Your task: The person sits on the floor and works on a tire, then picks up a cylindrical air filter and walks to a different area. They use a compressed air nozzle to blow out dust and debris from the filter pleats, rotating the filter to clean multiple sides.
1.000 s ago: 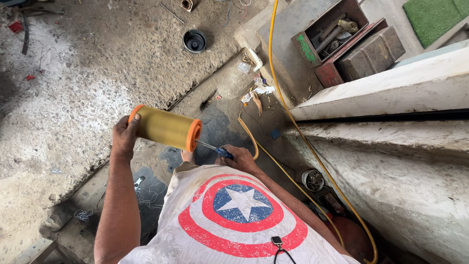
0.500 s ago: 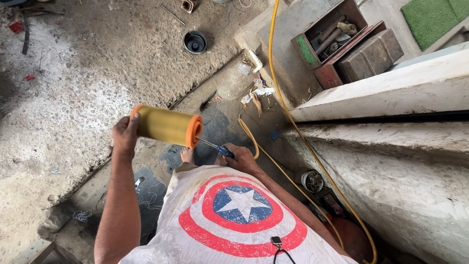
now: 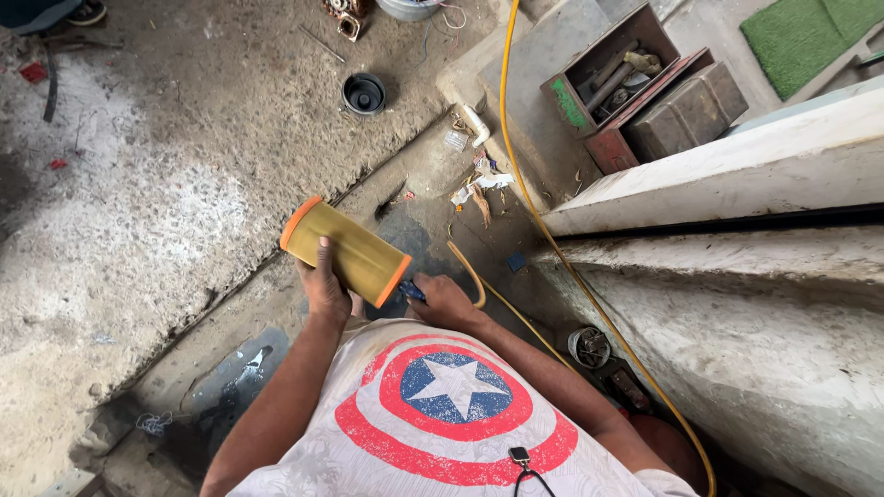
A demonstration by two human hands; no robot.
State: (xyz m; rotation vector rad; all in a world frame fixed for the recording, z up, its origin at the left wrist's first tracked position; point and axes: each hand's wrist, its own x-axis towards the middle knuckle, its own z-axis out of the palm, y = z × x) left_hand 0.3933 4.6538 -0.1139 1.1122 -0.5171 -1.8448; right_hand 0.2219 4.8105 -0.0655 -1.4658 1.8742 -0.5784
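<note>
My left hand [image 3: 324, 287] grips a yellow cylindrical air filter [image 3: 348, 251] with orange end rims, held out level above the concrete floor. Its near end points toward my right hand [image 3: 445, 301]. That hand is closed on a blue air blow gun [image 3: 412, 292], whose tip sits at the filter's near orange rim. A yellow hose [image 3: 471, 276] curls away from the gun, down to the right.
A long yellow hose [image 3: 516, 166] runs across the floor past an open rusty toolbox [image 3: 608, 78] with tools. A black round cap [image 3: 364, 93] lies on the floor. A large white vehicle body [image 3: 764, 304] fills the right. Scraps litter the gutter [image 3: 474, 179].
My left hand has swung the filter so its far end points up-left and brought it nearer. The blow gun's nozzle, plain before, now sits mostly hidden at the filter's end.
</note>
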